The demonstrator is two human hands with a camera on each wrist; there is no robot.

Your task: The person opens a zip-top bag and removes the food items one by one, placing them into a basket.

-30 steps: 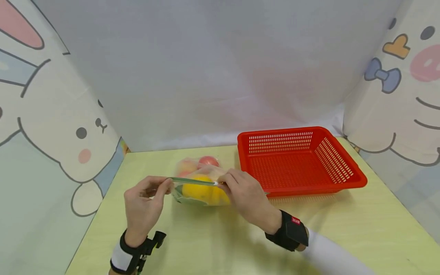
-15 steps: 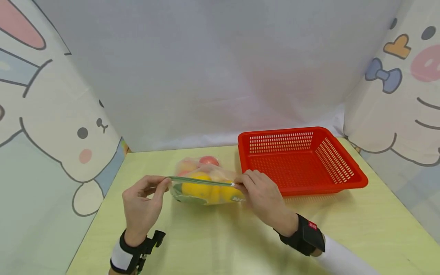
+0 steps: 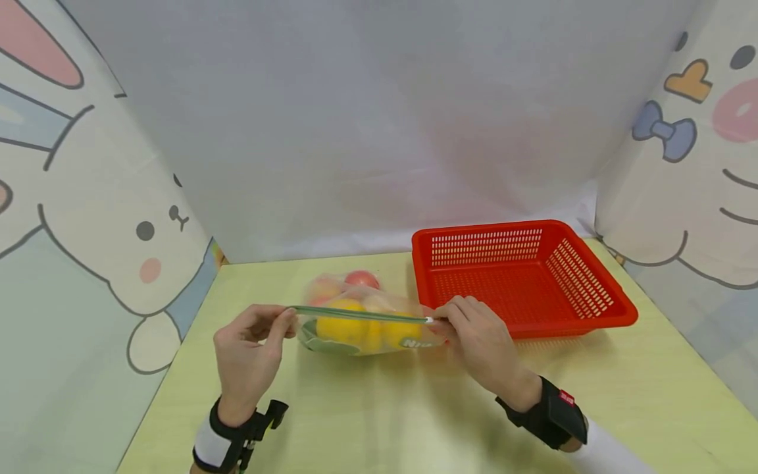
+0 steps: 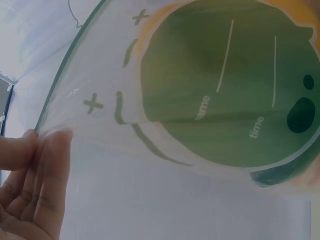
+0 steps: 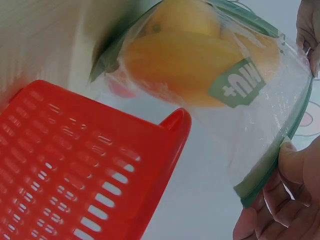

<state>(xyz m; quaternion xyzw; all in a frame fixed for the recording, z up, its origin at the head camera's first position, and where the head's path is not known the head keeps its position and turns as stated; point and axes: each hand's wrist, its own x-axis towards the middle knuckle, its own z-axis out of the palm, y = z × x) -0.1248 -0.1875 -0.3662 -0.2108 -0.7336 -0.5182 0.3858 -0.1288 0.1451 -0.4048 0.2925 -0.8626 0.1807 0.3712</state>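
A: What do the fingers hold in this figure?

B: Those of the left hand (image 3: 249,352) pinch one end of the green strip (image 3: 361,314) between thumb and fingertips; those of the right hand (image 3: 485,342) pinch near its other end, at the white slider (image 3: 429,320).

A: And the bag (image 3: 408,342)?

B: It lies between the two sets of fingers, below and beyond the strip. Yellow fruit (image 3: 337,328) shows through it, with red fruit (image 3: 362,280) farther from the fingers. How fully its underside rests on the worktop (image 3: 367,401) cannot be told.

A: How is the slider best worked?

B: In my judgement, the left fingers serve as a firm anchor, drawing lightly outward to keep the strip straight; the right fingers press the slider from both sides and follow the strip's line without lifting.

A: The likeliest faults?

B: Slack film caught at the slider, or a knock against the red basket (image 3: 559,324), just beyond the right fingers.
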